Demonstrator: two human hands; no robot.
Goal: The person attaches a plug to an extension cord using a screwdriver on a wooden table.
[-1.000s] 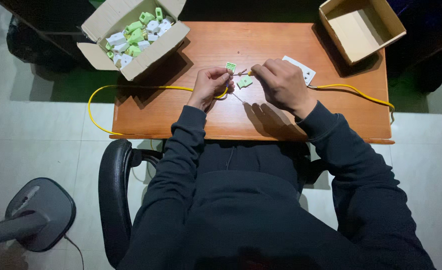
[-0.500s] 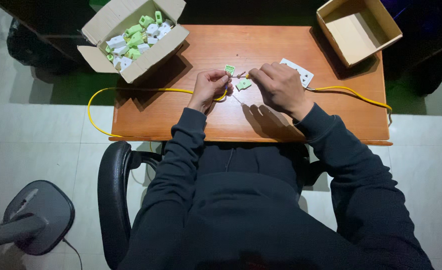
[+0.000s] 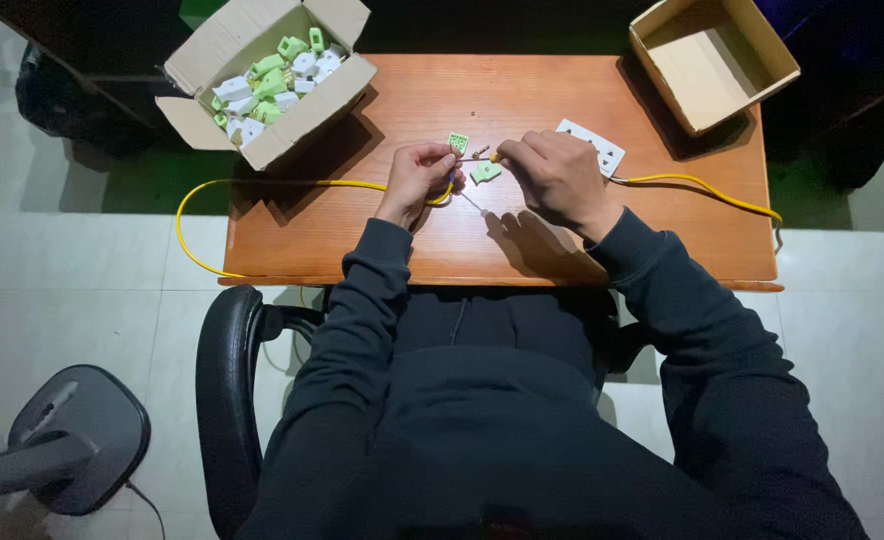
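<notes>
My left hand (image 3: 418, 180) is curled around a yellow cable (image 3: 262, 186), pinching it near its end just above the middle of the wooden table (image 3: 522, 240). From that grip the cable runs left across the tabletop, loops out past the left edge and bends back under it. My right hand (image 3: 560, 180) is closed too, with its fingertips meeting the left hand's; they seem to pinch something small at the cable end, but I cannot tell exactly what it is. A second stretch of yellow cable (image 3: 697, 186) comes out from under my right wrist and runs to the right edge of the table.

Between my 2 hands lies a small green plastic part (image 3: 484, 172), touching the table and just below my right fingertips. A second green piece (image 3: 458, 142), square with small holes, sits just above my left thumb. Beside it is a tiny dark item too small to identify. A white socket faceplate (image 3: 602, 146) lies flat, partly hidden behind my right hand.

At the far left corner, an open cardboard box (image 3: 302, 120) holds a heap of green and white plug parts (image 3: 267, 85). At the far right corner stands an empty cardboard box (image 3: 712, 60), well apart from both hands. My black office chair (image 3: 224, 390) is pulled up to the near edge.
</notes>
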